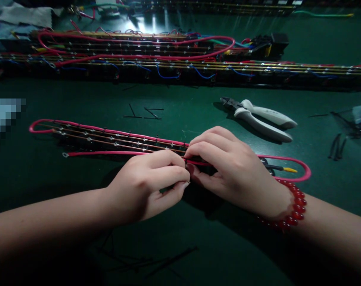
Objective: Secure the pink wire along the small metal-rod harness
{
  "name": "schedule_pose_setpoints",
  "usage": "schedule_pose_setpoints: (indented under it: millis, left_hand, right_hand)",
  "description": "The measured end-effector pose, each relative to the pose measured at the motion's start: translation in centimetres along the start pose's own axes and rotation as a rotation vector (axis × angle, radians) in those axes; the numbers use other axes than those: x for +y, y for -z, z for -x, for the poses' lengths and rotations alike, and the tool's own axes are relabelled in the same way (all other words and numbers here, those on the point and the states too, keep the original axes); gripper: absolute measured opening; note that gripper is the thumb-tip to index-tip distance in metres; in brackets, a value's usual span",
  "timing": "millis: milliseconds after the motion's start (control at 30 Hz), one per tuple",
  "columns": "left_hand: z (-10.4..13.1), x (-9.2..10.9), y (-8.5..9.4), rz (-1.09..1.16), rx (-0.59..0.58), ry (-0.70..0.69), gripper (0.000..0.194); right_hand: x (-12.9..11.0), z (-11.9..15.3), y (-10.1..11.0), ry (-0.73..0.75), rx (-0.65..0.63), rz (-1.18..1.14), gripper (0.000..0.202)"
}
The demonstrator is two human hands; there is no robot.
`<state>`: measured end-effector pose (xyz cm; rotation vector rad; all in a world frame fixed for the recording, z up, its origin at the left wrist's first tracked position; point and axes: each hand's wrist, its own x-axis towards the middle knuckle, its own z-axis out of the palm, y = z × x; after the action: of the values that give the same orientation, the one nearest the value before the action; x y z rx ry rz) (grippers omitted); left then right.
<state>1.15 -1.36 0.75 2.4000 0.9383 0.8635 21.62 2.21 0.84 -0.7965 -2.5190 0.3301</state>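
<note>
On the green desk (pixel 180 103), the wired strip (pixel 109 139) lies lengthwise; at its right end, the left hand (pixel 150 182) and right hand (pixel 225 167) meet, fingers pinched together on its pink wire (pixel 287 161). Beyond that end rest white-handled cutters (pixel 264 119).

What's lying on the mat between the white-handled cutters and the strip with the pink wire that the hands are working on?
Only bare green mat separates the cutters from the strip in the head view.

Wired strip (pixel 109 140) on table (pixel 79 99), cutters (pixel 262 118) right behind, longer assemblies (pixel 168 59) farther back.
</note>
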Motion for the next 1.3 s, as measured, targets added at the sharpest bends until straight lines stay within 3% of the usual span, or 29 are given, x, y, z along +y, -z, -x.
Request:
schedule_pose_setpoints:
  millis: [100, 200, 400, 600, 1033, 1300]
  left_hand:
    - [0.1, 0.0, 0.1, -0.033, -0.043, -0.007, 0.011]
    - [0.3, 0.2, 0.3, -0.217, -0.07, -0.099, 0.011]
    - [0.5, 0.9, 0.6, -0.545, -0.022, -0.238, 0.009]
    - [0.5, 0.7, 0.7, -0.553, 0.03, -0.395, 0.009]
    - [0.3, 0.1, 0.7, -0.532, -0.023, -0.412, 0.008]
    - [0.8, -0.5, 0.9, -0.57, 0.048, -0.465, 0.012]
  right_hand:
    - [0.1, 0.0, 0.0, 0.005, -0.005, -0.003, 0.005]
    - [0.3, -0.2, 0.0, 0.026, -0.01, -0.009, 0.006]
    - [0.3, -0.4, 0.1, 0.016, -0.01, -0.008, 0.006]
    - [0.1, -0.4, 0.0, -0.003, 0.004, -0.001, 0.006]
    - [0.3, -0.5, 0.2, 0.001, -0.005, -0.054, 0.005]
    - [0.3, -0.4, 0.6, -0.048, 0.013, -0.136, 0.012]
